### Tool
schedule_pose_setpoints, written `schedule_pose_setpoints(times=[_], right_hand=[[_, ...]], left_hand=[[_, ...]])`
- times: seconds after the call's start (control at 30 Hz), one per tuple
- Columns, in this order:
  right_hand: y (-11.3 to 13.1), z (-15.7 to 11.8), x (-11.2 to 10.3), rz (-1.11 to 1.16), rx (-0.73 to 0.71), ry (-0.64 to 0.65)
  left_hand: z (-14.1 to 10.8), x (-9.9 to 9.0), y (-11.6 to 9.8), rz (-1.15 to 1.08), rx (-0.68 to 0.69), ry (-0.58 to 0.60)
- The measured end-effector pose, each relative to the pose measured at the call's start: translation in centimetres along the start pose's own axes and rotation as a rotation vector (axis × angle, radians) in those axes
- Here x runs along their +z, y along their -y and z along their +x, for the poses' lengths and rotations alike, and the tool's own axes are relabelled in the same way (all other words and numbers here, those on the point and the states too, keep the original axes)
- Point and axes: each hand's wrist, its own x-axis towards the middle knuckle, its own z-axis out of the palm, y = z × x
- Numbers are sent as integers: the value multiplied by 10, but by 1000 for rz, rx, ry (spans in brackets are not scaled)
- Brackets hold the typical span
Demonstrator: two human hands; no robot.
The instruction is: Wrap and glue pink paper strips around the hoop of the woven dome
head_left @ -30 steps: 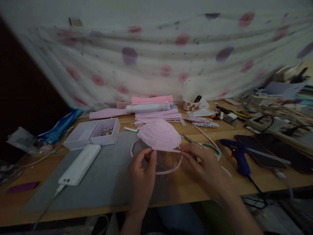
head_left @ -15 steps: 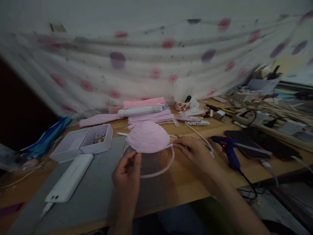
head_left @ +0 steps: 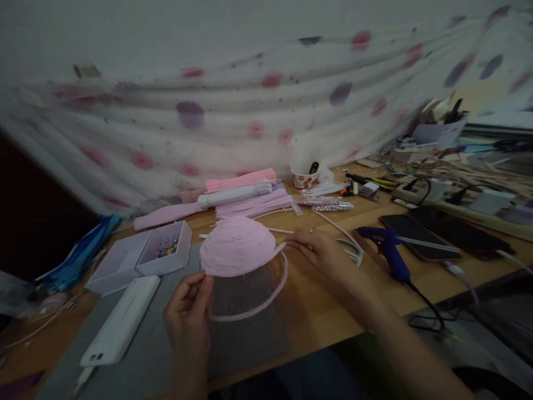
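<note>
A pale pink dome [head_left: 237, 247] made of coiled strip is held above the grey mat in the head view. My left hand [head_left: 191, 303] pinches its lower left rim between thumb and fingers. On the other side, my right hand [head_left: 314, 250] pinches the pink strip [head_left: 280, 248] close to where it leaves the dome's right edge. A pink hoop [head_left: 250, 315] hangs in a curve below the dome, over a clear sheet.
A blue glue gun [head_left: 389, 250] lies right, beside dark phones [head_left: 420, 236]. A white power bank [head_left: 120, 322] and white box of beads [head_left: 166, 248] are left. Bundled pink strips [head_left: 254, 203] lie behind. A patterned cup [head_left: 305, 179] stands farther back.
The dome and my left hand have shifted left and slightly down in the view. My right hand has moved slightly left, and the strip now angles up from the dome's edge. The camera view has tilted.
</note>
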Motion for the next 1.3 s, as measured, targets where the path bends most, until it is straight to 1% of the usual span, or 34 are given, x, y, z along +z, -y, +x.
schedule_pose_setpoints(times=[0.1, 0.17, 0.27, 0.37, 0.5, 0.6, 0.7, 0.77, 0.8, 0.87, 0.93, 0.97, 1.03, 1.13, 1.2, 1.23, 1.3], right_hand=[[5, 3, -2, 6, 0, 16], [8, 5, -3, -16, 40, 47], [11, 6, -3, -95, 147, 87], [10, 2, -1, -136, 212, 68], [6, -10, -3, -121, 280, 16], [15, -20, -7, -123, 242, -48], [39, -28, -8, -94, 131, -132], [57, -33, -4, -68, 39, -154], [64, -35, -1, -66, 19, -148], [71, -37, 7, -78, 14, -140], [71, -38, 13, -80, 34, -152], [69, -38, 15, -75, 36, -162], [66, -37, 17, -67, 16, -165], [67, -35, 18, -71, -46, -138], [72, -34, 20, -63, -69, -136], [75, -33, 21, -51, -77, -135], [79, -33, 26, -16, -80, -150]], left_hand=[[3, -2, -4, -29, 15, -22], [3, -2, -5, -75, -16, 14], [2, 2, -5, -155, -74, 89], [-3, 8, -4, -201, -90, 105], [-9, 17, -5, -197, -108, 139], [-15, 22, -7, -135, -98, 144], [-25, 30, -7, -22, -70, 142], [-33, 37, -5, 92, -37, 150], [-37, 40, -3, 151, -8, 155], [-43, 46, 2, 251, 70, 153], [-47, 49, 9, 309, 134, 159], [-48, 50, 12, 317, 138, 174], [-50, 52, 17, 279, 87, 216], [-54, 55, 22, 93, -93, 291], [-59, 58, 23, -25, -169, 338], [-62, 58, 23, -69, -172, 356], [-67, 59, 24, -124, -132, 389]])
